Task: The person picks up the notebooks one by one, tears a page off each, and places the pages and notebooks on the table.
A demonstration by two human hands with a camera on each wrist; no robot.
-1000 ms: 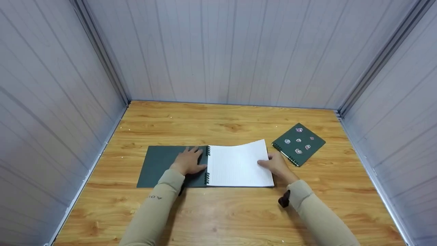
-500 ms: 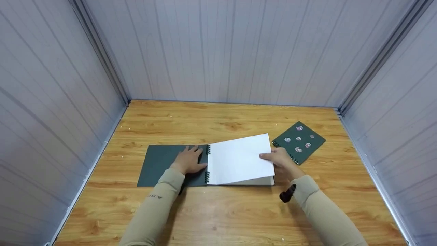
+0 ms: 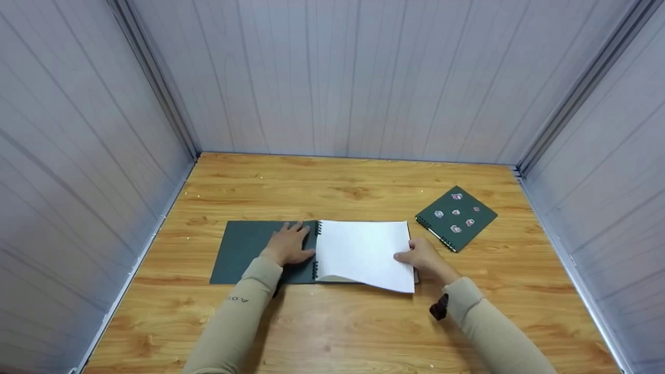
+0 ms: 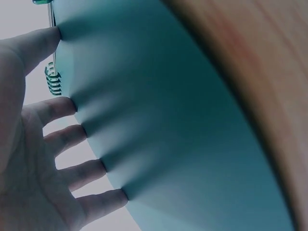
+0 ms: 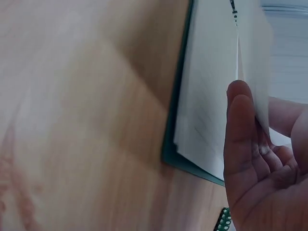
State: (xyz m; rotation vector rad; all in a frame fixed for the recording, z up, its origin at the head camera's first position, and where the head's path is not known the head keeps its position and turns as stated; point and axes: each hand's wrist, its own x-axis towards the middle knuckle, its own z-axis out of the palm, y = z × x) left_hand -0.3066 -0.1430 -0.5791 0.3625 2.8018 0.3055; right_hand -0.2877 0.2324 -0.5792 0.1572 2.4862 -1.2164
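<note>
A spiral notebook lies opened flat, its dark green cover [image 3: 241,249] turned to the left and its white pages to the right of the green coil binding [image 3: 315,269]. My left hand [image 3: 287,245] rests on the cover beside the binding, fingers spread; the left wrist view shows the fingertips [image 4: 115,197] touching the green surface. At the right edge my right hand [image 3: 423,255] pinches a white page [image 3: 363,252] between thumb and fingers. That page is raised off the stack and bowed, its near corner over the front edge. Lined sheets [image 5: 204,96] lie beneath it in the right wrist view.
A second, smaller green spiral notebook [image 3: 462,213] lies closed at the back right, with several stickers on its cover and a pen [image 3: 435,235] along its binding. Pale panel walls [image 3: 353,78] enclose the wooden tabletop [image 3: 332,332] at the back and both sides.
The right hand first raised the page's far corner, then lifted the page higher. Now hand and page are lower, the near corner pulled toward the front. The left hand has stayed in place.
</note>
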